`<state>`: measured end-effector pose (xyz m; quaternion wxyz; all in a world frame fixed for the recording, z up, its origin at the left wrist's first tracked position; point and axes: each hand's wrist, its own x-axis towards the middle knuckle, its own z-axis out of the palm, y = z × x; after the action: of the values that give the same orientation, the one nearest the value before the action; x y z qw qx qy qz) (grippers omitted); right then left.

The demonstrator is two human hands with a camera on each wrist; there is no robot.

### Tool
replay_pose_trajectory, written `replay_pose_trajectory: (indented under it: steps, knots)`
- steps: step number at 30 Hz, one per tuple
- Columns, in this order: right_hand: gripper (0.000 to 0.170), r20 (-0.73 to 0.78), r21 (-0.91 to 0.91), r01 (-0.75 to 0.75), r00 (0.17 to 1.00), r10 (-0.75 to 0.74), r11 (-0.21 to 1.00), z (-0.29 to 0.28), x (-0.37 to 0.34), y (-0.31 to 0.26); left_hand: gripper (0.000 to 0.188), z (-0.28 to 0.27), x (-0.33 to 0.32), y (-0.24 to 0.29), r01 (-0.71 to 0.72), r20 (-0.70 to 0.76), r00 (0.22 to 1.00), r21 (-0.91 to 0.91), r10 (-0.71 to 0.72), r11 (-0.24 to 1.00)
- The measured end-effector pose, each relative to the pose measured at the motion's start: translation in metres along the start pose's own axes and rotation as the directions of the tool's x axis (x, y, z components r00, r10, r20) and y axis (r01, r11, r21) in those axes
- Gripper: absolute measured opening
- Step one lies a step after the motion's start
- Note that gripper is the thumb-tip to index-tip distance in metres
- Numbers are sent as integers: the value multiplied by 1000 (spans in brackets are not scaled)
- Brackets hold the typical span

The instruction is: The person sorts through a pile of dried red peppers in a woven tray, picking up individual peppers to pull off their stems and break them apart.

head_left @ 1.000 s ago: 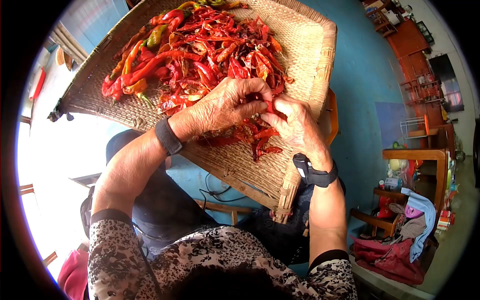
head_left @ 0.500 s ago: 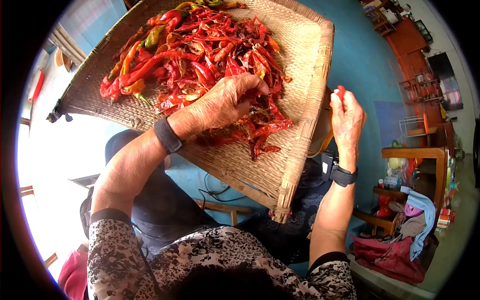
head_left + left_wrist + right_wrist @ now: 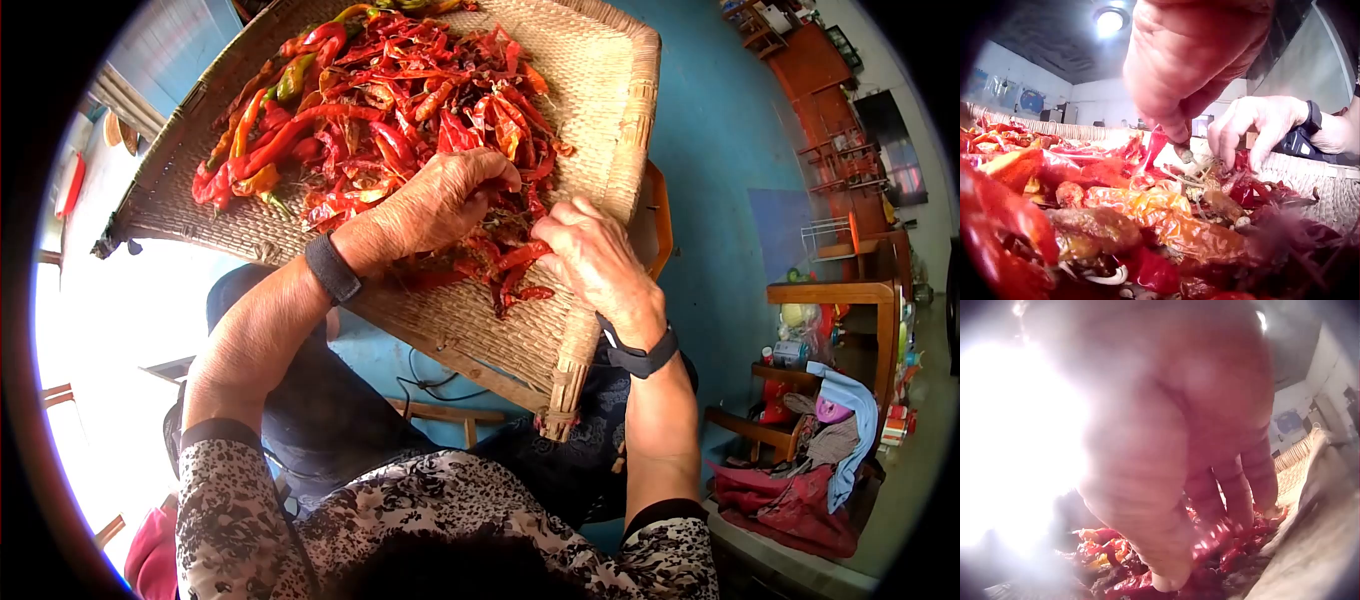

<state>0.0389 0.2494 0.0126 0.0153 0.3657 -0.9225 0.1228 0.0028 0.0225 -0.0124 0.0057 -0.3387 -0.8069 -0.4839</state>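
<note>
Dried red chili peppers (image 3: 440, 105) lie heaped in a flat woven winnowing basket (image 3: 590, 110). My left hand (image 3: 435, 205) hangs over the near side of the heap with its fingers curled. In the left wrist view its fingertips pinch a red chili pepper (image 3: 1155, 147), a stem end showing beside it. Close by, my right hand (image 3: 605, 265) reaches down at the basket's near right side. Its thumb and fingers pinch a dark red chili pepper (image 3: 1242, 184) at the pile. Loose stems (image 3: 1194, 181) lie among the peppers below both hands.
Fresher, longer red peppers (image 3: 290, 135) lie on the basket's left side. The basket's thick bound rim (image 3: 575, 370) runs close to the right forearm. A wooden chair with clothes (image 3: 790, 500) on it stands at the right, on a blue floor (image 3: 710, 150).
The right hand went from beside the left hand out past the basket's right rim with a small red piece, then came back over the peppers. My left hand stayed nearly in place.
</note>
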Motion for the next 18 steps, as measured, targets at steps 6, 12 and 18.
replay_pose_trajectory:
  steps: [6, 12, 18]
  knots:
    - [6, 76, 95, -69, 995, 62, 993, -2, 0, 1, 14, -6, -3, 6, -12, 12, 1000, 46, 12, 999]
    - [11, -11, 380, -142, 987, 158, 914, -5, -8, 4, 16, -5, -3, 5, 7, -8, 1000, 61, -6, 998]
    - [7, -102, 465, -163, 966, 236, 870, -12, -17, 5, 14, -1, 0, 2, 3, 7, 1000, 87, -4, 996]
